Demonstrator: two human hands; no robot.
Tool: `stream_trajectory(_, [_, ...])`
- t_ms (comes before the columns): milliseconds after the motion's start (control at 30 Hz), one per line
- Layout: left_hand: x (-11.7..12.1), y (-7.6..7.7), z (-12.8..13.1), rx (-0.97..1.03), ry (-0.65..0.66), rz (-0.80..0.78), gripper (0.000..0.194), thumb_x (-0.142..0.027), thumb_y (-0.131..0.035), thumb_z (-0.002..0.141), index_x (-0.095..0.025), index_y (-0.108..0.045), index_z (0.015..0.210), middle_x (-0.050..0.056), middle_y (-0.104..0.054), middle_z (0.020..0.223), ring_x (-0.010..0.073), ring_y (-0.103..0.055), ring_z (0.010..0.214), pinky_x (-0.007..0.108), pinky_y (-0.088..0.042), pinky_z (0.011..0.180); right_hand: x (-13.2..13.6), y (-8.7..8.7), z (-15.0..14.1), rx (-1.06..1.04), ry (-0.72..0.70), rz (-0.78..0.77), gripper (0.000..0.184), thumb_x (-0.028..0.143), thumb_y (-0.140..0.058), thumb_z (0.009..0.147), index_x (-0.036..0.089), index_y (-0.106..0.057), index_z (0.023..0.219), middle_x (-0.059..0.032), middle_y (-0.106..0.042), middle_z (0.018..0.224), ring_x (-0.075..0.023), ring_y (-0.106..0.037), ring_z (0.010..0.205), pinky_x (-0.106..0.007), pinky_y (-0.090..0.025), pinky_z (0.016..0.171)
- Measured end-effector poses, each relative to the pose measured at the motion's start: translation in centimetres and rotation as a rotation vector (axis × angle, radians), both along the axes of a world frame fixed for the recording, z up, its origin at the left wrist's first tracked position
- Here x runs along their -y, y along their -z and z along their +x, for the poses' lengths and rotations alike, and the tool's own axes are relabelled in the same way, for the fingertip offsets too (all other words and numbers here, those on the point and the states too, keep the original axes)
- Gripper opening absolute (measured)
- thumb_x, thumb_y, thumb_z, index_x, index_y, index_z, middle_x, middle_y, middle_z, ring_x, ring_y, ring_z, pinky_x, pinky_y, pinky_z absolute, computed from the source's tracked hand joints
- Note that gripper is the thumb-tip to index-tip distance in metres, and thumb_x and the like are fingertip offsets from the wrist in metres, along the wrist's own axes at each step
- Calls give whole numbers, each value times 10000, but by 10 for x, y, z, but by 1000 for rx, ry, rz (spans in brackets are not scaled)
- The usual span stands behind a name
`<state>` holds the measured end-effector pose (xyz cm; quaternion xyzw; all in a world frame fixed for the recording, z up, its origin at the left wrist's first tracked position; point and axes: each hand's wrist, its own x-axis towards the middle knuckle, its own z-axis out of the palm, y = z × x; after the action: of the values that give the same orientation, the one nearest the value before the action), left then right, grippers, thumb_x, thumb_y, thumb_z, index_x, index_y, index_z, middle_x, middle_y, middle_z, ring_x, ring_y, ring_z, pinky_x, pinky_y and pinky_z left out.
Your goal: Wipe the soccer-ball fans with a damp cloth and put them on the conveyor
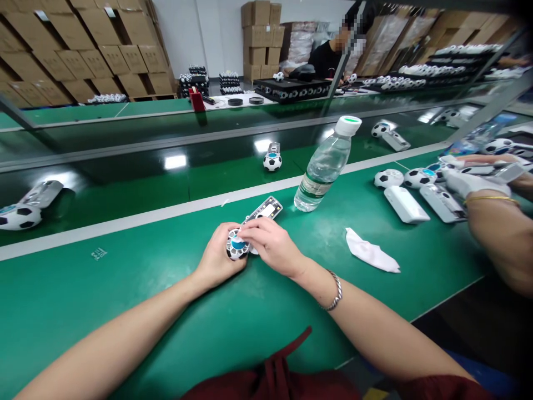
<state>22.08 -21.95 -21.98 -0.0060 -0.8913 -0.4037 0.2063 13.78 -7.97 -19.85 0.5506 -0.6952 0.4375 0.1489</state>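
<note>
My left hand (219, 253) is wrapped round the ball end of a soccer-ball-patterned device (237, 253), close above the green table. The device's blue round centre faces up, and its rectangular arm (270, 208) points away to the upper right. Over that blue centre, my right hand (270, 244) has its thumb and fingers pinched together. Something small and whitish shows at the fingertips, too little of it to name. A white cloth (370, 251) lies on the table to the right of my right hand.
A water bottle (322, 166) stands just beyond my hands. Along the conveyor belt (216, 180) sit more ball devices (272, 158). At right, a co-worker's gloved hand (474, 180) is among several devices (406, 204). Another person (327, 58) sits across the line.
</note>
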Motion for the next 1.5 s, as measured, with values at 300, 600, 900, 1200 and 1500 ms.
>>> stream_trajectory(300, [2, 1, 1, 78, -19, 95, 509, -164, -612, 578, -176, -418, 1048, 31, -534, 969, 147, -543, 825, 269, -448, 762, -7, -10, -10, 440, 121, -149, 144, 247, -520, 818, 157, -582, 913, -34, -593, 903, -108, -547, 817, -248, -467, 748])
stream_trajectory(600, [1, 3, -1, 16, -1, 29, 482, -166, -598, 599, -179, -423, 1049, 29, -517, 973, 140, -532, 842, 254, -448, 741, 2, -6, 9, 251, -63, -36, 132, 195, -546, 793, 165, -624, 896, -49, -577, 944, -115, -540, 884, -260, -468, 823])
stream_trajectory(900, [2, 4, 0, -8, 14, -10, 477, -150, -601, 589, -182, -428, 1032, 26, -514, 979, 141, -525, 869, 252, -442, 762, 6, -2, 9, 16, -75, -52, 159, 108, -458, 830, 160, -608, 845, -7, -623, 877, -104, -543, 831, -247, -455, 789])
stream_trajectory(1200, [0, -1, 0, 56, -14, 38, 494, -160, -600, 585, -181, -438, 1051, 31, -516, 1004, 146, -527, 870, 256, -443, 766, -6, -17, -10, 493, 135, -231, 145, 224, -568, 781, 153, -512, 894, -11, -580, 856, -85, -551, 759, -214, -470, 715])
stream_trajectory(1500, [0, -1, 0, 39, -4, 49, 477, -157, -600, 586, -183, -431, 1031, 16, -514, 979, 134, -518, 866, 236, -434, 750, 0, -13, 9, 215, -90, 50, 84, 139, -495, 810, 164, -530, 882, -11, -596, 876, -110, -523, 805, -250, -440, 764])
